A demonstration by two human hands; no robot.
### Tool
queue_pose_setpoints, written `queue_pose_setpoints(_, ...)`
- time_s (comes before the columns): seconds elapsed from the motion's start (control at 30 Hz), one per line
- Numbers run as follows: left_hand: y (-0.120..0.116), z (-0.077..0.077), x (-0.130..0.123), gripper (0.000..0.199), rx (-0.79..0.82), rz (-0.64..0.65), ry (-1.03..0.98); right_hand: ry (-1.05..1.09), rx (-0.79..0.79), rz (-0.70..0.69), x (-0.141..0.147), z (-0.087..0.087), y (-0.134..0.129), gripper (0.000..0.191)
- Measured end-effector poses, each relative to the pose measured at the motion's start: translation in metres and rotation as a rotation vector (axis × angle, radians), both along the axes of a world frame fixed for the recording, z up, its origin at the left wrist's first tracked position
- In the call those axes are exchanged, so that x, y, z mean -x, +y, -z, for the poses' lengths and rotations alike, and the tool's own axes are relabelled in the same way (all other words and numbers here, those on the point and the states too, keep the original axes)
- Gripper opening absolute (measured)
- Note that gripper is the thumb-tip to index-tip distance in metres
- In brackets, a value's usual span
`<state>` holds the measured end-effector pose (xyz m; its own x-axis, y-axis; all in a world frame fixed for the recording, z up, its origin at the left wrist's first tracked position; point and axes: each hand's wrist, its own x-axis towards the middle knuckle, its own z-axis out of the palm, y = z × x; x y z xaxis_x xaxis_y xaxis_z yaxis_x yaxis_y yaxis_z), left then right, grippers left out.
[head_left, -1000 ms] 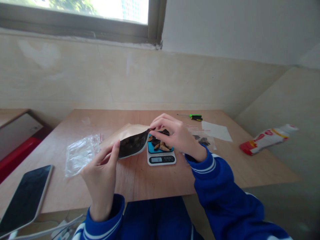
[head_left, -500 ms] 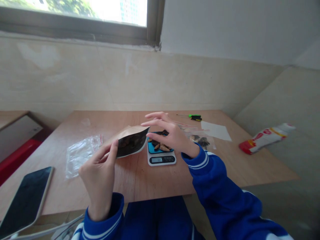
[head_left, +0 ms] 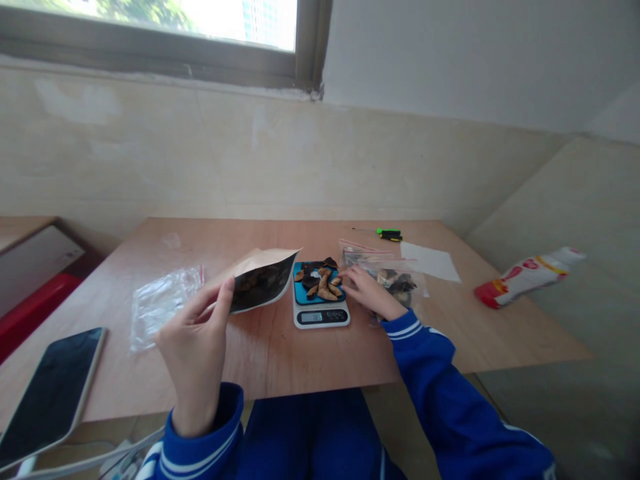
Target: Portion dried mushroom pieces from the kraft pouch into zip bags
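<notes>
Pinched by its near edge in my left hand (head_left: 197, 340) is a kraft paper pouch (head_left: 267, 257), its mouth facing me and its dark inside showing brownish contents. Right of the pouch stands a small white kitchen scale (head_left: 306, 325) with a lit display; its digits are too small to read surely. Dried brown slices, which look like mushroom pieces (head_left: 325, 287), lie heaped on the scale's blue plate (head_left: 313, 300). My right hand (head_left: 367, 290) reaches the plate's right edge, thumb and fingers slightly apart beside the slices. Whether the fingertips touch a slice, I cannot tell.
Clear zip bags (head_left: 400, 283), one with dark dried pieces, lie right of the scale. Behind them are screwdrivers (head_left: 390, 233) and white paper (head_left: 433, 261). A red-and-white bottle (head_left: 527, 277) lies at far right. Another clear bag (head_left: 163, 307) and a phone (head_left: 53, 393) are at left.
My right hand has left the pouch's mouth and come down to the right edge of the scale, uncovering the slices. My left hand keeps the pouch in nearly the same place.
</notes>
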<state>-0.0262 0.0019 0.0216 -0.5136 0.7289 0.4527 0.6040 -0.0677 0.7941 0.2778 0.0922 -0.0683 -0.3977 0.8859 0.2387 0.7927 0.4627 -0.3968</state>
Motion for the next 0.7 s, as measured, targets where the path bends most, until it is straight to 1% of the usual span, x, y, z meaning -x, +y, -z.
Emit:
queue_pose_setpoints(0.17,-0.002,0.001,0.001,0.025,0.007,-0.003,-0.002,0.050,-0.012,0.052,0.004,0.006,0.007,0.015)
queue_pose_setpoints(0.23,-0.002,0.001,0.001,0.025,0.012,-0.007,0.002,0.077,-0.040,0.096,0.005,0.002,0.007,0.015)
queue_pose_setpoints(0.27,-0.003,0.000,0.001,0.025,0.014,-0.010,0.003,0.097,-0.068,0.121,0.005,-0.003,0.006,0.016)
queue_pose_setpoints(0.3,-0.003,0.000,0.001,0.025,0.015,-0.011,0.002,0.129,-0.113,0.156,0.006,-0.011,0.004,0.017)
queue_pose_setpoints(0.37,-0.003,0.000,0.001,0.025,0.016,-0.012,-0.006,0.240,-0.262,0.260,0.005,-0.034,-0.002,0.019)
queue_pose_setpoints(0.47,-0.003,0.000,0.001,0.025,0.012,-0.015,-0.013,0.511,-0.599,0.507,0.002,-0.086,-0.017,0.023)
queue_pose_setpoints(0.53,-0.003,0.001,0.001,0.025,0.009,-0.017,-0.007,0.705,-0.854,0.640,-0.003,-0.121,-0.029,0.024)
queue_pose_setpoints(0.6,-0.003,0.002,0.001,0.024,0.009,-0.020,-0.001,0.823,-1.091,0.669,-0.008,-0.146,-0.040,0.022)
queue_pose_setpoints(0.63,-0.004,0.002,0.001,0.024,0.010,-0.021,0.002,0.865,-1.164,0.651,-0.009,-0.153,-0.045,0.020)
queue_pose_setpoints(0.7,-0.004,0.003,0.000,0.024,0.014,-0.021,-0.001,0.944,-1.241,0.589,-0.005,-0.157,-0.051,0.014)
